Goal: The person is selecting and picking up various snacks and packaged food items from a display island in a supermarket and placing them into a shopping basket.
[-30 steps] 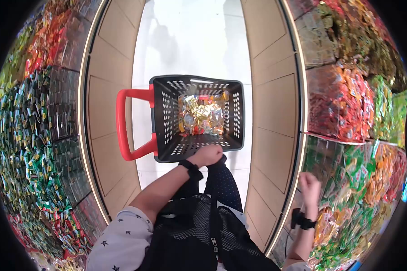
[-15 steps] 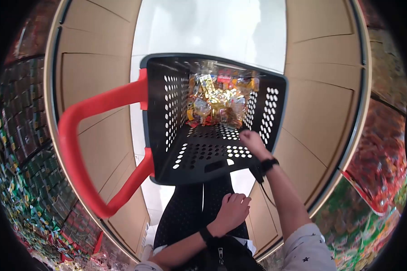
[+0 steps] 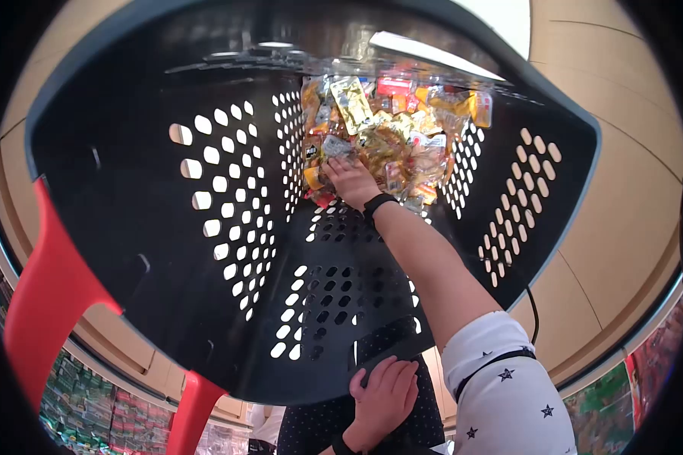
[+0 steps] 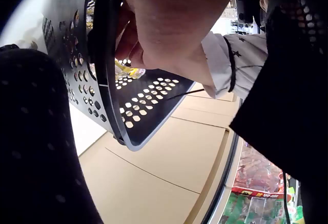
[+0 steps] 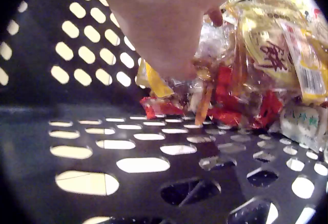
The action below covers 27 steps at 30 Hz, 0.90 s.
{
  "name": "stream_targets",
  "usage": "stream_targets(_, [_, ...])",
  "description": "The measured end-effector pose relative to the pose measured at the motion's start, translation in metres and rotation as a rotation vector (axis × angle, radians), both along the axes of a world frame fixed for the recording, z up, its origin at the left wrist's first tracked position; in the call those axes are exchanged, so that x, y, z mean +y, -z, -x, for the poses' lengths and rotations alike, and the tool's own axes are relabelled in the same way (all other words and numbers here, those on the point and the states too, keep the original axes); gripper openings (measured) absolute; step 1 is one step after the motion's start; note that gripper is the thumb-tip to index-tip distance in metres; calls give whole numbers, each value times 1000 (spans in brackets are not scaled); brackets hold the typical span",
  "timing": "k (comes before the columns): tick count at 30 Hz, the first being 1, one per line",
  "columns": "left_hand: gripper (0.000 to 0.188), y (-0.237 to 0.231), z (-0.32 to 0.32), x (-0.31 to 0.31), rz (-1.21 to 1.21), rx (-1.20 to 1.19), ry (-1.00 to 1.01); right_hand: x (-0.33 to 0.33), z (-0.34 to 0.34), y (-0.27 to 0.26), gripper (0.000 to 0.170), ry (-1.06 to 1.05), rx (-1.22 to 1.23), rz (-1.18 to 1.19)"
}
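A black shopping basket (image 3: 167, 243) with slotted walls and a red handle (image 3: 45, 280) fills the head view, tipped toward me. Wrapped snack packets (image 3: 402, 144) in gold, red, yellow and clear plastic are heaped at its bottom. My right hand (image 3: 350, 184) reaches deep inside, its fingers laid over a silvery clear packet (image 3: 337, 146) at the heap's near left side. In the right wrist view that hand (image 5: 164, 24) covers part of the packets. At the near rim, beside the grip slot, my left hand (image 3: 387, 390) holds the basket, its fingers bent over the edge in the left wrist view.
Beige cabinet fronts (image 4: 154, 167) stand close on both sides of the basket. Bins of bagged snacks (image 3: 99, 409) show at the lower left, with more bagged goods (image 4: 256, 173) at the right. A thin dark cord (image 3: 535, 315) hangs beside my right sleeve.
The basket has come much closer to my view. My right hand has moved from the side shelf down into the basket onto the packets. My left hand has come to the near rim.
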<state>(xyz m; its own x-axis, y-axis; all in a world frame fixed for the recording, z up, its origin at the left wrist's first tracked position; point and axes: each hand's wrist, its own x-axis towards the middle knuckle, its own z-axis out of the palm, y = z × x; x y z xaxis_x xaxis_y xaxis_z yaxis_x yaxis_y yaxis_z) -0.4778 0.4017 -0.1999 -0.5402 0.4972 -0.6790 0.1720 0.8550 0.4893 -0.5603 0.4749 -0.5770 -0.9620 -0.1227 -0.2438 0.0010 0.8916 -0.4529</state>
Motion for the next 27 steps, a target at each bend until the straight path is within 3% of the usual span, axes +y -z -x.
stream_targets(3, [20, 4, 3, 5, -28, -48, -23, -6, -9, 9, 28, -22, -66, -57])
stream_targets(4, [20, 5, 4, 7, -27, -53, -22, -3, -11, 9, 22, -119, -281, -30])
stream_targets(7, [28, 3, 9, 9, -61, -121, -57, 6, -12, -20, 18, -221, -452, 20])
stream_targets(8, [35, 3, 10, 10, -80, -147, -209, 7, -22, -27, 15, -106, -327, 138])
stream_targets(9, [43, 4, 12, 10, -100, -167, -364, 12, -15, -54, 22, -52, -374, 196])
stream_targets(11, [68, 3, 12, 2, -124, -151, -531, 30, -8, -110, 20, 153, -306, 513])
stream_targets(13, [78, 11, 17, -2, -154, -71, -731, 49, 0, -165, 24, 285, -425, 790])
stream_targets(15, [87, 12, 31, -3, -121, 7, -814, 59, -1, -209, 25, 484, -840, 1301])
stream_targets(17, [87, 13, 37, -2, -149, 53, -898, 72, -3, -245, 21, 360, -909, 1485])
stream_targets(19, [77, 16, 37, -9, -355, -262, -1117, 73, -8, -263, 20, 217, -830, 1565])
stream_targets(20, [60, 12, 36, -6, -314, -309, -1249, 79, -5, -271, 16, 149, -933, 1582])
stream_targets(21, [60, 10, 36, -5, -311, -308, -1251, 83, -4, -270, 16, 147, -936, 1584])
stream_targets(23, [46, 8, 35, -7, -170, -376, -1334, 93, 2, -259, 14, 69, -1148, 1879])
stream_targets(24, [46, 8, 32, -8, -168, -375, -1336, 96, 5, -239, 18, 332, -1186, 2019])
stream_targets(25, [42, 8, 28, -11, -230, -362, -1348, 96, 9, -209, 25, 423, -869, 2083])
stream_targets(26, [38, 9, 25, -13, -293, -348, -1358, 104, 15, -183, 35, 636, -836, 1719])
stream_targets(27, [38, 7, 26, -10, -285, -342, -1362, 108, 11, -137, 41, 629, -736, 1295])
